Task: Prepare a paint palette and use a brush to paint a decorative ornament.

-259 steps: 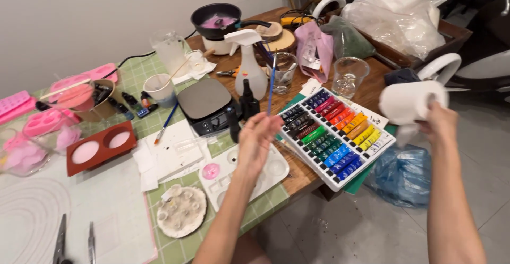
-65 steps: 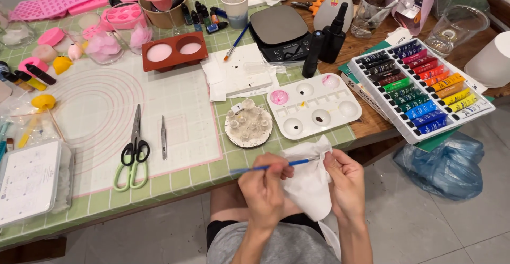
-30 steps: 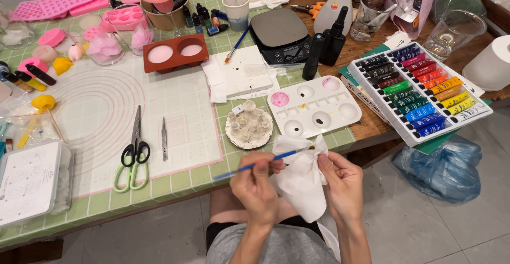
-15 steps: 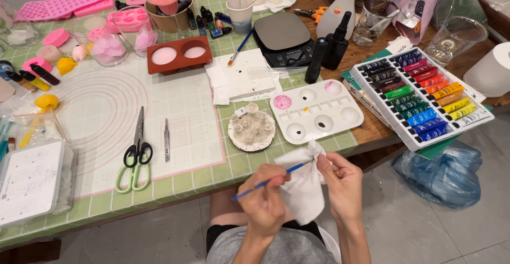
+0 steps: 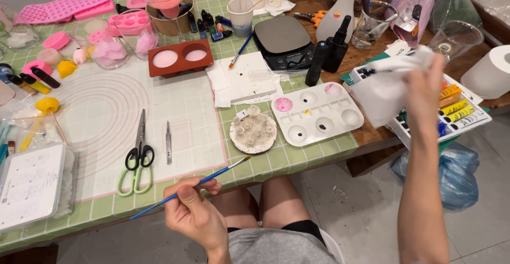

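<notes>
Parted the hands since half a second earlier: drew the brush out of the tissue and swung the tissue up and away to the right.

Left a clear plastic box point(image 5: 32, 187) at the far left edge of the tabletop point(image 5: 276, 160), beside the pale silicone mat point(image 5: 106, 110). Kept green-handled scissors point(image 5: 137, 155) and slim tweezers point(image 5: 168, 143) lying side by side on that mat, untouched.

Pinched the blue paintbrush point(image 5: 192, 186) in the left hand point(image 5: 194, 216), fingers closed around the handle, low over the lap at the near edge of the tabletop. Pointed the bristles up and right toward the round white cast disc point(image 5: 253, 131), just short of it.

Passed over the white mixing palette point(image 5: 317, 113), with pink in one well and dark spots in others.

Clutched the white tissue point(image 5: 385, 91) in the right hand point(image 5: 425, 91), raised and motion-blurred above the boxed set of paint tubes point(image 5: 457, 110), with the paper roll point(image 5: 494, 73) further right.

Risked, probably, dragging the loose tissue across the tubes or catching the black dropper bottles point(image 5: 329, 57) just behind, given the speed of the sweep. Risked also dabbing the mat or the cast disc with the brush tip, held so loosely and near while looking elsewhere.
</notes>
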